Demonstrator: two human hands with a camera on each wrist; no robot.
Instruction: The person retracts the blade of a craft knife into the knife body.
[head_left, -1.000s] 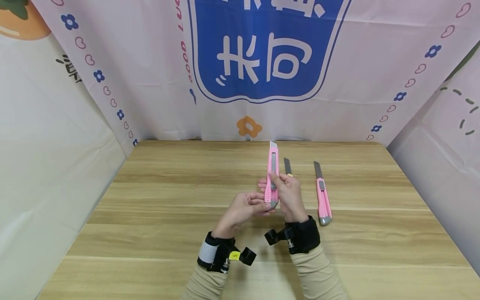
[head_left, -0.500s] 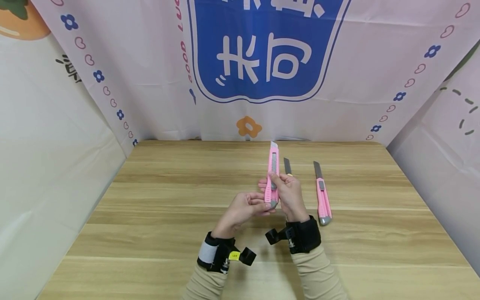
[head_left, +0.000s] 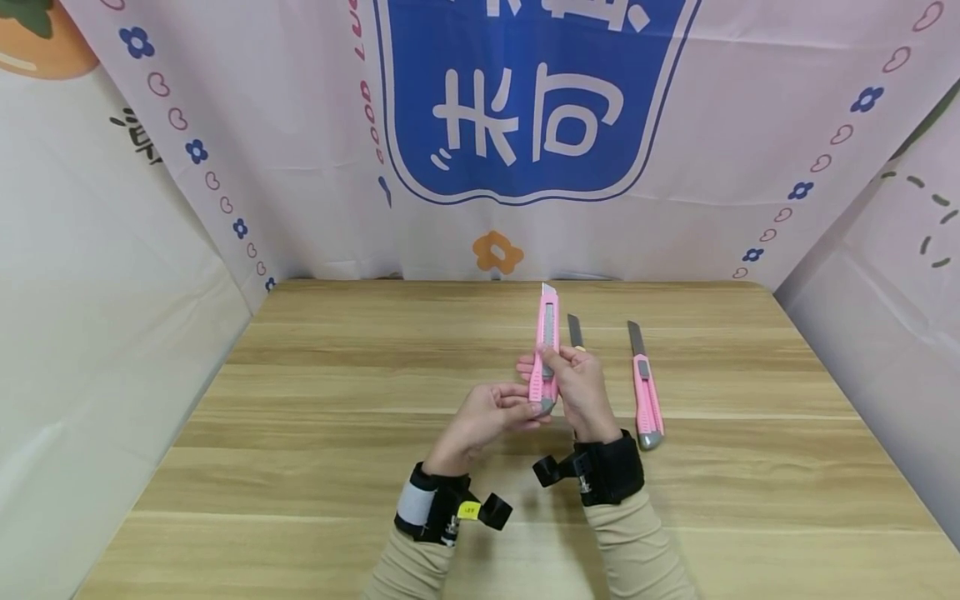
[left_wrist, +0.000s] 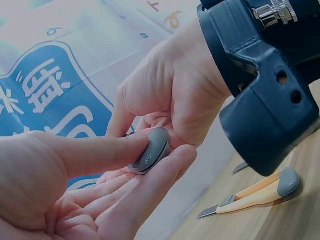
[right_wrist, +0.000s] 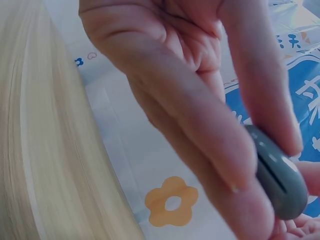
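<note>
A pink utility knife point(head_left: 550, 333) with a grey end cap stands tilted up between both hands above the table, its blade tip showing at the top. My left hand point(head_left: 486, 418) pinches the low end; in the left wrist view its thumb lies along the grey cap point(left_wrist: 152, 150). My right hand point(head_left: 583, 390) grips the knife's side, thumb at the slider on the front and fingers behind. Behind the right hand, a second knife's blade point(head_left: 575, 330) shows; the left wrist view shows that knife's yellow handle point(left_wrist: 267, 189). To the right lies another pink utility knife point(head_left: 647, 404), blade extended.
The wooden table point(head_left: 337, 350) ends at a printed cloth backdrop point(head_left: 322, 217) at the back. Cloth sides rise at left and right. Black wrist-worn camera mounts point(head_left: 495, 512) stick out between the forearms.
Hardly anything differs. The right wrist and the knife's blade end have shifted very slightly to the right; both hands keep their hold.
</note>
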